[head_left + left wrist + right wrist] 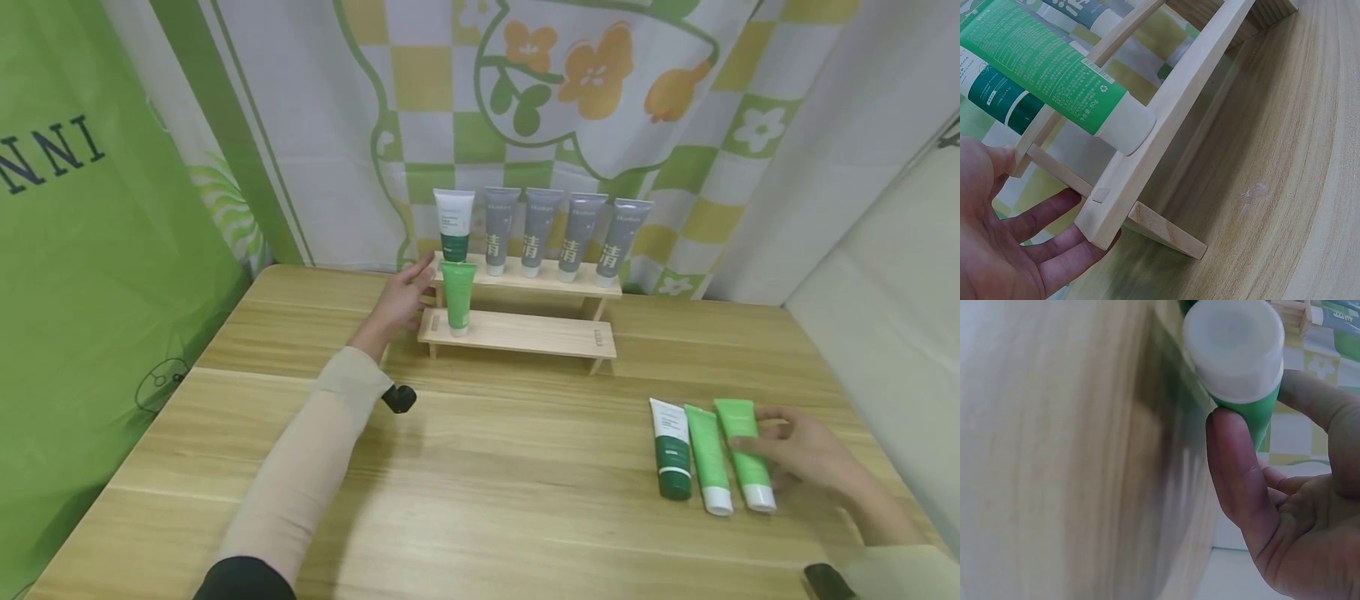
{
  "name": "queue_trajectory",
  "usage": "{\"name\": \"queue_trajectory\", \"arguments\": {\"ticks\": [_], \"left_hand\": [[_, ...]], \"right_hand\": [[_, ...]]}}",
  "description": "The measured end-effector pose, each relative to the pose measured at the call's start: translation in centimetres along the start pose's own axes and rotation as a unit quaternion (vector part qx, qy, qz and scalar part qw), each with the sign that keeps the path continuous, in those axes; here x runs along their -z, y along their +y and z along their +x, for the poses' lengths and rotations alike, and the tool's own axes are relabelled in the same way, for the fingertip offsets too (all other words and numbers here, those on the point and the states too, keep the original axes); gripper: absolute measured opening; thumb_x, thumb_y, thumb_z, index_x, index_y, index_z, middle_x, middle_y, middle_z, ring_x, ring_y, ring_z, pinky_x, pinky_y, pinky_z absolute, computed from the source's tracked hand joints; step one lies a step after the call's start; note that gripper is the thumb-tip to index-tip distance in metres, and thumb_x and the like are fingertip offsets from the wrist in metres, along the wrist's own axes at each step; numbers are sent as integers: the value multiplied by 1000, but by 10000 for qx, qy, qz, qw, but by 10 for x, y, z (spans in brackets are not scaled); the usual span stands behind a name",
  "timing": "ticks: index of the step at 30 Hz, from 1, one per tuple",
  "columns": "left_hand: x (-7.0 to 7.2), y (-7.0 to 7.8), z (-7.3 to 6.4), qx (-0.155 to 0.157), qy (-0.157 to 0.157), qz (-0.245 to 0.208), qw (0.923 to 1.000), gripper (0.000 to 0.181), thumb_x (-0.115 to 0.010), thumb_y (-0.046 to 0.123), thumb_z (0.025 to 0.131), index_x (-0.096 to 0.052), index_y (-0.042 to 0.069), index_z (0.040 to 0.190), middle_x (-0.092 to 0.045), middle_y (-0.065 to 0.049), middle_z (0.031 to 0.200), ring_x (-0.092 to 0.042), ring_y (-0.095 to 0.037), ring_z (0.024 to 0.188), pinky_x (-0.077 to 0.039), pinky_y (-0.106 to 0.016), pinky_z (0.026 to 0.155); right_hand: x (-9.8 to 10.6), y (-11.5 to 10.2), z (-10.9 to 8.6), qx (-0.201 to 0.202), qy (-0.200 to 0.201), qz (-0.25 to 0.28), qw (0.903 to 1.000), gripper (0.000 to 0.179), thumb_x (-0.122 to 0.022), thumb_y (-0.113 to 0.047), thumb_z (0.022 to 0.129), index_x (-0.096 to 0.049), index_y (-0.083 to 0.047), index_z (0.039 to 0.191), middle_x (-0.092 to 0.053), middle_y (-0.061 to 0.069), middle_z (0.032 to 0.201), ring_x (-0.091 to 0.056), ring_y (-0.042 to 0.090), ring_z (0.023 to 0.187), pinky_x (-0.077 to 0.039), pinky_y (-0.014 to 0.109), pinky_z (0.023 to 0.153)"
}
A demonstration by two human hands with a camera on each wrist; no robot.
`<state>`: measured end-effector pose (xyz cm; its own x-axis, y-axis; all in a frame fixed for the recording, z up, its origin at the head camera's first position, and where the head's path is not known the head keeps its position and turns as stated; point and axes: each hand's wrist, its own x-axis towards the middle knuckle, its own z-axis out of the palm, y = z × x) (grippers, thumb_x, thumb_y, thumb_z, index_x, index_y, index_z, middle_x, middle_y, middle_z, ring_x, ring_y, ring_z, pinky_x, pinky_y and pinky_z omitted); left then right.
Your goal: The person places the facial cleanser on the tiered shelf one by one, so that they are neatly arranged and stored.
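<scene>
My left hand [405, 297] rests at the left end of a two-tier wooden stand [540, 333]. Its thumb touches the upper shelf's end, and its extended fingers reach the lower shelf's end in the left wrist view. A green tube [458, 298] stands cap-down on the lower shelf, close to that hand. At right, my right hand [806, 450] pinches another green tube [744, 454] between thumb and fingers; its white cap [1235, 350] faces the right wrist camera. Beside it on the table lie a second green tube [707, 458] and a white-and-dark-green tube [671, 450].
On the upper shelf stand a white-and-dark-green tube [453, 221] and a row of several grey tubes [531, 233]. A patterned curtain [420, 108] hangs behind the wooden table [510, 467]. Green cloth [90, 250] borders the left side, a white wall [892, 275] the right.
</scene>
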<state>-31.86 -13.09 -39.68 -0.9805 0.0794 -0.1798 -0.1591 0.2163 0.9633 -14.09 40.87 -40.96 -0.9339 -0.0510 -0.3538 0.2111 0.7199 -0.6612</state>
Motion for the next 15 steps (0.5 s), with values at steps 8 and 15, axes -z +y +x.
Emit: {"name": "queue_trajectory", "arguments": {"ticks": [8, 15], "left_hand": [[1, 2, -2, -25, -16, 108, 9999, 50, -41, 47, 107, -31, 45, 156, -46, -20, 148, -50, -45, 125, -48, -65, 92], [0, 2, -2, 5, -25, 94, 10000, 50, -42, 48, 106, -32, 47, 155, -46, -19, 149, -51, -45, 124, -47, -65, 92]], "right_hand": [[-1, -25, 4, 348, 103, -131, 9993, 89, -70, -40, 95, -24, 15, 148, -48, 42, 126, -68, 28, 89, -61, 40, 67], [-2, -57, 12, 397, 79, -54, 9992, 92, -73, -45, 92, -25, 11, 149, -48, 40, 128, -68, 25, 87, -60, 42, 70]]}}
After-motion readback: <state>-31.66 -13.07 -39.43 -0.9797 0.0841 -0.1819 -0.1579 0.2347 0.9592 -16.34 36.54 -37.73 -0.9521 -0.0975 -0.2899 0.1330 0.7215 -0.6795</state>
